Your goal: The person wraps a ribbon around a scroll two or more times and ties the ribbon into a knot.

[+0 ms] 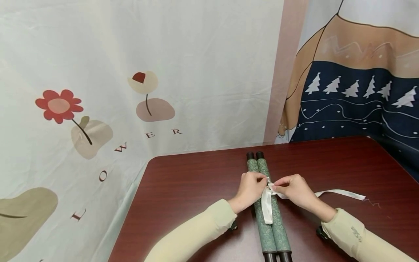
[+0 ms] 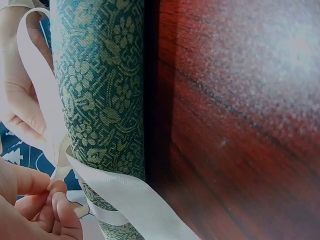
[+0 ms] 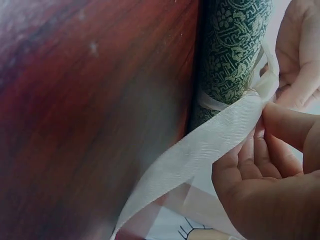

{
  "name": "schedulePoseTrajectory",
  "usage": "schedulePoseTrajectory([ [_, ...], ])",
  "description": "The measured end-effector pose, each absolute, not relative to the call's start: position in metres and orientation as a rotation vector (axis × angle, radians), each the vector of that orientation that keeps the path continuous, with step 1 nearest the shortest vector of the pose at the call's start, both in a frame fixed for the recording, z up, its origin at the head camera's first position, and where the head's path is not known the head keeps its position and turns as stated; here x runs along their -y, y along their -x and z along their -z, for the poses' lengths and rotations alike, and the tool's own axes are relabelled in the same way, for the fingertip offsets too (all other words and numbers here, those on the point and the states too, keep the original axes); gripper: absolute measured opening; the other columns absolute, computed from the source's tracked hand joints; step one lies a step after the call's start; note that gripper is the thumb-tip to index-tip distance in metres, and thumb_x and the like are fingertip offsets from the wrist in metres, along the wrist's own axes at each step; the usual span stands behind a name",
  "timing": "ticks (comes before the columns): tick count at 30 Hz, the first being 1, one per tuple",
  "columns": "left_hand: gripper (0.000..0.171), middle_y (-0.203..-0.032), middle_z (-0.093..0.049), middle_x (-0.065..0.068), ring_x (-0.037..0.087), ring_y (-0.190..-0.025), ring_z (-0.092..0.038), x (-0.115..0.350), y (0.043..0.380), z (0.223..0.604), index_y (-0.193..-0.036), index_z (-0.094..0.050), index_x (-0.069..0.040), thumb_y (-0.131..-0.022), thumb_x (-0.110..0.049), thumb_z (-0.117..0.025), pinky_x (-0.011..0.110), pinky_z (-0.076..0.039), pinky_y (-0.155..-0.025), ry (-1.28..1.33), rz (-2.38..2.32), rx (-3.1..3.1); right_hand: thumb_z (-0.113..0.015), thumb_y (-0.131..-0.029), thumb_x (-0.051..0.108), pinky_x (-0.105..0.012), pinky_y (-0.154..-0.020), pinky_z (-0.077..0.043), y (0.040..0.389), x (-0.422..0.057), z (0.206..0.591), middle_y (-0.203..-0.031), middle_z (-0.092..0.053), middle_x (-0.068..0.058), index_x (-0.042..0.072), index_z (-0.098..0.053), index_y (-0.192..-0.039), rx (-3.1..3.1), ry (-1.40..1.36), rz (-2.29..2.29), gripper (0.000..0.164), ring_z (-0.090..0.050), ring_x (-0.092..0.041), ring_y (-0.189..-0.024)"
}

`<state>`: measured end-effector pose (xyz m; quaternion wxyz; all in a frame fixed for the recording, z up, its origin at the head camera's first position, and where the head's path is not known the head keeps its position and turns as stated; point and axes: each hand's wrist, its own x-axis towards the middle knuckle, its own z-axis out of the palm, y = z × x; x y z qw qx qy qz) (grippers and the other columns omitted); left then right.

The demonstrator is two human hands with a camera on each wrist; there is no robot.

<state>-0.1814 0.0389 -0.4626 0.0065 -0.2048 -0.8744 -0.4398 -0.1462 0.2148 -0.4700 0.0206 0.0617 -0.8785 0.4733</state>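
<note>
Two scrolls (image 1: 266, 233) in green floral brocade with dark end knobs lie side by side on the table. A white ribbon (image 1: 267, 209) wraps around them near their middle, one length hanging down over the scrolls. My left hand (image 1: 250, 189) pinches the ribbon between thumb and fingertips above the scrolls. From the other side, my right hand (image 1: 296, 191) pinches the ribbon close to the knot. In the right wrist view, the ribbon (image 3: 185, 147) runs from those fingers down toward the table. The left wrist view shows the ribbon (image 2: 130, 195) crossing the brocade diagonally.
A reddish-brown wooden table (image 1: 183, 189) lies under the scrolls. One frayed ribbon tail (image 1: 347, 194) stretches right across it. Behind stand a pale flower-printed curtain (image 1: 209, 72) and a navy cloth (image 1: 340, 109) with white trees.
</note>
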Motion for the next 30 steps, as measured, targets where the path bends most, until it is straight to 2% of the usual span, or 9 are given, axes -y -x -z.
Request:
schedulePoseTrajectory([
  [3, 0.018, -0.089, -0.071, -0.001, 0.001, -0.051, -0.048, -0.038, 0.181, 0.463, -0.098, -0.074, -0.008, -0.091, -0.017, -0.061, 0.012, -0.04, -0.047, 0.683, 1.36, 2.711, -0.077, -0.076, 0.021, -0.027, -0.056, -0.05, 0.148, -0.212, 0.47, -0.082, -0.071, -0.004, 0.012, -0.075, -0.08, 2.742, -0.164, -1.424, 0.01, -0.059, -0.012, -0.07],
  [8, 0.014, -0.086, -0.069, -0.002, 0.0, -0.064, -0.051, -0.037, 0.18, 0.462, -0.095, -0.074, -0.009, -0.091, -0.013, -0.061, 0.01, -0.04, -0.054, 0.778, 1.289, 2.678, -0.077, -0.076, 0.021, -0.028, -0.055, -0.049, 0.151, -0.209, 0.472, -0.078, -0.071, -0.001, 0.014, -0.075, -0.077, 2.74, -0.165, -1.358, 0.007, -0.059, -0.011, -0.068],
  [13, 0.013, -0.083, -0.067, -0.003, 0.001, -0.065, -0.05, -0.037, 0.18, 0.46, -0.092, -0.073, -0.009, -0.091, -0.008, -0.06, 0.009, -0.04, -0.055, 0.828, 1.255, 2.668, -0.078, -0.075, 0.021, -0.027, -0.055, -0.048, 0.154, -0.206, 0.473, -0.076, -0.071, 0.0, 0.016, -0.075, -0.075, 2.728, -0.177, -1.335, 0.006, -0.058, -0.012, -0.069],
  [21, 0.013, -0.083, -0.067, -0.004, -0.003, -0.071, -0.052, -0.039, 0.176, 0.461, -0.091, -0.073, -0.01, -0.091, -0.012, -0.06, 0.008, -0.042, -0.059, 0.853, 1.252, 2.667, -0.078, -0.074, 0.024, -0.029, -0.055, -0.048, 0.156, -0.203, 0.473, -0.074, -0.071, 0.001, 0.018, -0.074, -0.071, 2.744, -0.139, -1.343, 0.008, -0.057, -0.012, -0.067],
  [30, 0.015, -0.089, -0.069, -0.002, -0.003, -0.08, -0.053, -0.032, 0.168, 0.465, -0.098, -0.074, -0.01, -0.089, -0.009, -0.062, 0.006, -0.042, -0.07, 1.057, 0.931, 2.629, -0.076, -0.075, 0.016, -0.027, -0.056, -0.048, 0.158, -0.204, 0.476, -0.072, -0.071, -0.002, 0.012, -0.074, -0.074, 2.729, -0.1, -1.351, 0.005, -0.058, -0.012, -0.067],
])
